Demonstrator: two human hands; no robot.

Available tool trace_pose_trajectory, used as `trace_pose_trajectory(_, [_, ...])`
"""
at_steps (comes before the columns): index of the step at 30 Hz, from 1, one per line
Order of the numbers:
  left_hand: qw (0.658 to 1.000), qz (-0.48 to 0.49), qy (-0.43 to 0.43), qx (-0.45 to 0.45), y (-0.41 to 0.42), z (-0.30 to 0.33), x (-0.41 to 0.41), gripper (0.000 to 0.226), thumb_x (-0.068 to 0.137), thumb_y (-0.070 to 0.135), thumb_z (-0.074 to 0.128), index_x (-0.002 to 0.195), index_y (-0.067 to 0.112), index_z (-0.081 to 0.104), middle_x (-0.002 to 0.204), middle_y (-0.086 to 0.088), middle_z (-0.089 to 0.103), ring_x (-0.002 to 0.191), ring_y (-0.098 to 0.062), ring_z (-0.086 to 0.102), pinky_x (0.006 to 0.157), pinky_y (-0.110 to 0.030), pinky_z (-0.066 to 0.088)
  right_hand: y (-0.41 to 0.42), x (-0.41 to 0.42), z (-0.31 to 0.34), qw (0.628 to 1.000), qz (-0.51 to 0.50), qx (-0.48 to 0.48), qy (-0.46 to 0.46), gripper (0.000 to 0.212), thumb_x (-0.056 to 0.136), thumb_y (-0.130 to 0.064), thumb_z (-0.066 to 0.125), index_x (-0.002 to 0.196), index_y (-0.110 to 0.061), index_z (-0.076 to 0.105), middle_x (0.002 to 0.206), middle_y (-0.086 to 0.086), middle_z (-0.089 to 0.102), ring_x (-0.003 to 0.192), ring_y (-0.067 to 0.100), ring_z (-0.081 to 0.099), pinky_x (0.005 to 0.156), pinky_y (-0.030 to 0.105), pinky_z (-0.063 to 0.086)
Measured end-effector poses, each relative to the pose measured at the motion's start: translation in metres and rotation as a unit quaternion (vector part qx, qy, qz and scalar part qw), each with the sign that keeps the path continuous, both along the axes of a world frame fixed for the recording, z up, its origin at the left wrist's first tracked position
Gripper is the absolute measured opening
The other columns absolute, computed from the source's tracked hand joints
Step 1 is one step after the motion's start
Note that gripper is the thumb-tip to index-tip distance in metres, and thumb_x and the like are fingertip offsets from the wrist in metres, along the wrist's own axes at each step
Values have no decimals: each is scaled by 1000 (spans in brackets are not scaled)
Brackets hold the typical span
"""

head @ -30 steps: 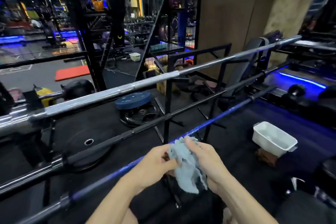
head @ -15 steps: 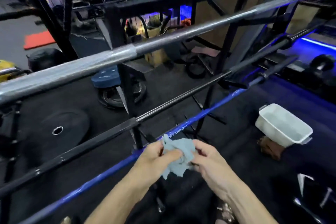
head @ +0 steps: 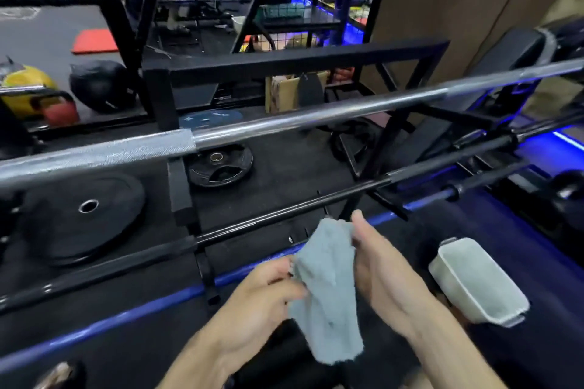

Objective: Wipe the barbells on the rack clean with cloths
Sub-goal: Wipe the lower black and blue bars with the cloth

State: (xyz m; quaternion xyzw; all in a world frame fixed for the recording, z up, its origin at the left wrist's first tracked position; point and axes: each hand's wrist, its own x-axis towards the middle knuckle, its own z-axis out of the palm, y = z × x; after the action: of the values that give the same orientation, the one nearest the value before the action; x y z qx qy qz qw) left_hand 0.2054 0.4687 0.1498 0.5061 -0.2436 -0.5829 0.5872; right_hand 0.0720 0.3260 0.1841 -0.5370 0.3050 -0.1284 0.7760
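Black rubber gym flooring (head: 284, 167) lies under a black rack (head: 180, 186) carrying chrome (head: 284, 123), black (head: 284, 211) and blue barbells (head: 126, 316). Above the blue one, the left hand (head: 262, 297) pinches a grey cloth (head: 328, 287); the right hand (head: 385, 275) holds its upper edge, fingers hidden behind it.

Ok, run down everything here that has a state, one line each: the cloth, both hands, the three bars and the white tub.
cloth: off the bars, hanging partly unfolded between both hands
left hand: pinches the cloth's left edge
right hand: grips the cloth's upper right edge
blue bar: on the rack, untouched
black bar: on the rack, untouched
silver bar: on the rack, untouched
white tub: upright and open; contents unclear
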Motion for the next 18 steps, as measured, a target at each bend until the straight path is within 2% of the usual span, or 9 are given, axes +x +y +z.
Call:
trace_pose_trajectory(2, [997, 29, 72, 11, -3, 5, -14, 33, 94, 10, 61, 125, 4, 69, 127, -23, 68, 118, -39, 65, 101, -54, 48, -2, -13, -8, 995, 39, 89, 27, 74, 94, -74, 49, 122, -10, 72, 110, 19, 56, 100, 35, 52, 88, 43, 43])
trace_pose_trajectory(4, [992, 88, 81, 46, -4, 4, -30, 27, 100, 10, 57, 123, 4, 71, 122, -20, 71, 108, -33, 70, 94, -47, 54, -1, -30, -22, 990, 61, 113, 59, 58, 99, -59, 49, 122, -12, 74, 118, 16, 69, 100, 30, 66, 86, 40, 53])
trace_pose_trajectory(7, [987, 140, 7, 85, -2, -4, -54, 22, 102, 9, 55, 110, 8, 76, 111, -14, 76, 103, -28, 73, 92, -45, 56, -4, -51, -34, 989, 114, 46, 83, 34, 100, -33, 60, 123, -12, 73, 121, 15, 73, 106, 27, 71, 92, 41, 56])
trace_pose_trajectory(8, [983, 161, -19, 92, -2, -5, -60, 20, 102, 10, 57, 103, 9, 77, 105, -11, 78, 98, -25, 75, 88, -42, 58, -7, -56, -37, 990, 108, 37, 87, 30, 98, -25, 65, 120, -8, 74, 117, 17, 74, 103, 27, 73, 88, 38, 58])
trace_pose_trajectory(10, [969, 210, -84, 103, 0, -7, -66, 17, 99, 13, 63, 88, 12, 77, 87, -3, 76, 83, -16, 72, 74, -30, 56, -9, -63, -40, 994, 70, 19, 87, 20, 94, -11, 68, 108, 2, 74, 101, 19, 77, 84, 25, 75, 68, 29, 58])
trace_pose_trajectory(12, [953, 245, -137, 110, 1, -7, -67, 17, 96, 16, 66, 82, 12, 74, 82, -7, 71, 77, -19, 64, 68, -32, 48, -9, -70, -40, 995, 26, -11, 96, 10, 93, -8, 70, 93, 2, 71, 88, 17, 75, 70, 21, 71, 57, 25, 52])
trace_pose_trajectory(14, [940, 281, -147, 121, 7, -8, -67, 22, 95, 12, 65, 74, 9, 68, 69, -4, 60, 63, -15, 52, 58, -27, 40, -8, -80, -40, 995, -24, -9, 94, 14, 93, -12, 70, 91, 2, 67, 89, 19, 74, 73, 23, 69, 59, 27, 51])
trace_pose_trajectory(16, [934, 307, -138, 119, 15, -7, -68, 17, 96, 8, 62, 79, 4, 66, 71, -13, 56, 63, -18, 48, 55, -27, 37, -8, -86, -39, 995, -55, 5, 83, 18, 94, -13, 69, 98, 4, 66, 99, 22, 75, 80, 25, 70, 65, 31, 53])
trace_pose_trajectory(18, [935, 321, -117, 90, 26, -4, -73, 6, 97, 8, 63, 97, 3, 65, 83, -25, 66, 71, -24, 56, 67, -34, 43, -6, -91, -35, 996, -59, 4, 70, 19, 94, -14, 69, 103, 3, 66, 104, 23, 75, 85, 25, 71, 71, 33, 54])
